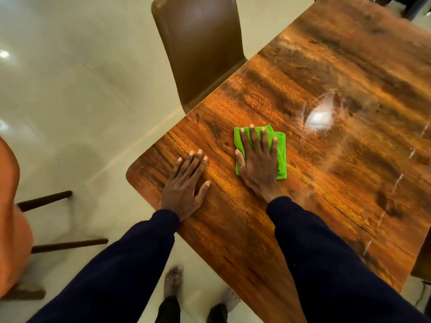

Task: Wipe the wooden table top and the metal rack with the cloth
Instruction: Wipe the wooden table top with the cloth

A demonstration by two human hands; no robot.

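A glossy wooden table top (326, 159) fills the right half of the view, its rounded corner at the lower left. A folded bright green cloth (281, 155) lies flat on it near that corner. My right hand (257, 159) presses down on the cloth with fingers spread. My left hand (186, 183) rests flat on the bare wood to the left of the cloth, close to the table's edge, and holds nothing. No metal rack is in view.
A brown chair (200, 47) stands tucked against the table's far-left edge. Part of an orange chair (11, 217) with dark legs is at the left border. Pale tiled floor (70, 101) surrounds the table. My bare feet (173, 283) stand by the near edge.
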